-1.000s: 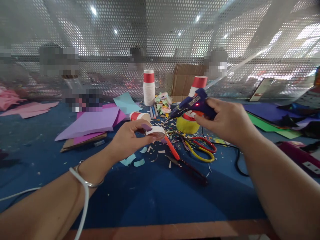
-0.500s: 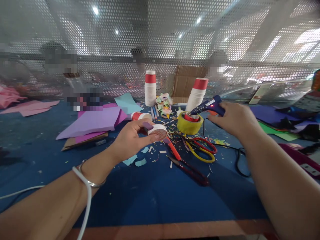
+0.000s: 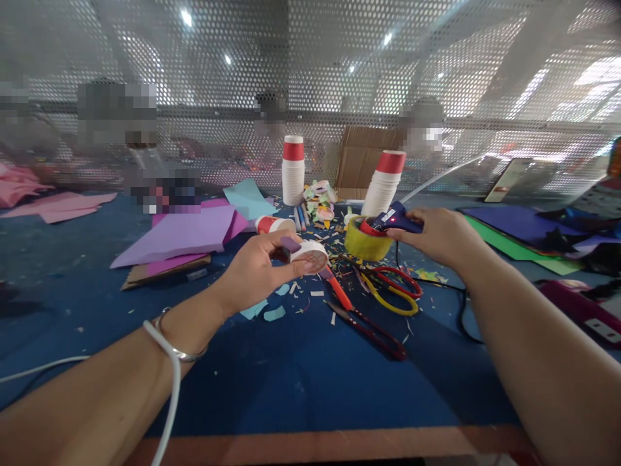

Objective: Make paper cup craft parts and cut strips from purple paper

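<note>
My left hand pinches a short white paper cup piece, its round end turned partly toward me. A purple paper strip sticks up from its edge. My right hand is closed around the grip of a dark blue glue gun with a small red light. The gun's nozzle end is down inside a yellow tape roll, with something red in its middle, and the tip is hidden. In front of the roll lie scissors with red and yellow handles, dark-handled scissors and an orange-handled tool.
Two stacks of paper cups stand at the back before a perforated metal screen. Purple paper sheets lie left, blue and green sheets right. Paper scraps litter the middle. A black cord and a magenta power strip are at right.
My right hand has lowered the glue gun, moving it slightly left, so its nozzle now sits deeper in the tape roll. My left hand keeps its hold on the cup piece, nearly still.
</note>
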Available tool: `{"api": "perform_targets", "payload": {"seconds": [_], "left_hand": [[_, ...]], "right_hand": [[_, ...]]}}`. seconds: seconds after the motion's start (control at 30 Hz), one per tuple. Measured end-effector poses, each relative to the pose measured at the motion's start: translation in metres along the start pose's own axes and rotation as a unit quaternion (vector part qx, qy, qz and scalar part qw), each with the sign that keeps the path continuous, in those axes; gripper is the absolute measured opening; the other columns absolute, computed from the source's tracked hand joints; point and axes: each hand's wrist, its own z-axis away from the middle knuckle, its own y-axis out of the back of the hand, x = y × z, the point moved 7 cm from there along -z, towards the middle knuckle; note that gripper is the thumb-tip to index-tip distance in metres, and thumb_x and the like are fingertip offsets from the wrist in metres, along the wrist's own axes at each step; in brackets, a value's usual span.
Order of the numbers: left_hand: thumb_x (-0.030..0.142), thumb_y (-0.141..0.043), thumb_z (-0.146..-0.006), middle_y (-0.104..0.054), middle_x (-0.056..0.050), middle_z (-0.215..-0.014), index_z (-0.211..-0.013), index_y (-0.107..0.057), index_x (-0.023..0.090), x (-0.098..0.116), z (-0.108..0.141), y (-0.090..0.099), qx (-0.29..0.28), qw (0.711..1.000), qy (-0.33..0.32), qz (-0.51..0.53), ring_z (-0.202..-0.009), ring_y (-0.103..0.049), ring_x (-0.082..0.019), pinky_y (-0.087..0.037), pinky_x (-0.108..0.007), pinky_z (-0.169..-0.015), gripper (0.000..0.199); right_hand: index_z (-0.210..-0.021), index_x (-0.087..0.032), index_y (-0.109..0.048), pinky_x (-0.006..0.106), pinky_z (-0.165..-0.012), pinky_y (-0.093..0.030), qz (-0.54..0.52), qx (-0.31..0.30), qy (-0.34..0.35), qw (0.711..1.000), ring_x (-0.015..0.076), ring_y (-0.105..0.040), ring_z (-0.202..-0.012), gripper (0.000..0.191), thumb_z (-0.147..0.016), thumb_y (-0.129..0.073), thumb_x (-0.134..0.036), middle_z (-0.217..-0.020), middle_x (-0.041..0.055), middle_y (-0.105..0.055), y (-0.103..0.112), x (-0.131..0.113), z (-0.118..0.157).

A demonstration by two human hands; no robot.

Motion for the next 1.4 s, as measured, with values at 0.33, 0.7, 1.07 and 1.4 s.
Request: {"api": "perform_targets", "payload": {"seconds": [0.33,0.7,1.07,1.4], "left_hand": [[0.039,-0.083,-0.075,-0.071,-0.004,-0.093,-0.079,-0.072,0.02,-0.001,-0.004,0.007,0.067,0.996,-0.05,0.042,-0.084,-0.064,-0.017,-0.053,-0.031,-0.077,0.022],[0.02,-0.078,-0.075,-0.065,0.001,-0.081,-0.077,-0.069,0.019,0.013,-0.002,0.019,0.138,0.977,-0.07,0.149,-0.08,-0.064,-0.014,-0.054,-0.027,-0.079,0.01],[0.02,-0.079,-0.071,-0.067,0.002,-0.073,-0.076,-0.064,0.019,0.009,-0.002,0.017,0.146,0.974,-0.048,0.163,-0.072,-0.065,-0.014,-0.053,-0.025,-0.069,0.015],[0.017,-0.079,-0.073,-0.073,0.002,-0.075,-0.08,-0.068,0.019,0.008,-0.004,0.016,0.134,0.974,-0.054,0.175,-0.076,-0.07,-0.014,-0.054,-0.025,-0.073,0.014]], "right_hand": [[-0.092,-0.02,-0.072,0.04,-0.072,-0.047,-0.13,0.166,0.076,0.974,0.026,-0.066,-0.079,0.021,-0.092,-0.057,-0.034,-0.088,0.0112,-0.074,0.048,-0.069,0.04],[-0.095,-0.018,-0.072,0.034,-0.079,-0.053,-0.282,-0.092,0.322,0.899,0.0199,-0.065,-0.086,0.014,-0.096,-0.058,-0.02,-0.092,0.0079,-0.072,-0.027,-0.179,0.07],[-0.1,-0.013,-0.073,0.042,-0.094,-0.047,-0.2,-0.108,0.349,0.909,0.0262,-0.06,-0.1,0.016,-0.095,-0.066,-0.027,-0.104,0.013,-0.069,-0.05,-0.202,0.069],[-0.092,-0.015,-0.068,0.038,-0.089,-0.044,-0.222,-0.106,0.357,0.901,0.0229,-0.058,-0.093,0.006,-0.092,-0.068,-0.021,-0.095,0.0084,-0.069,-0.052,-0.203,0.069]]}}
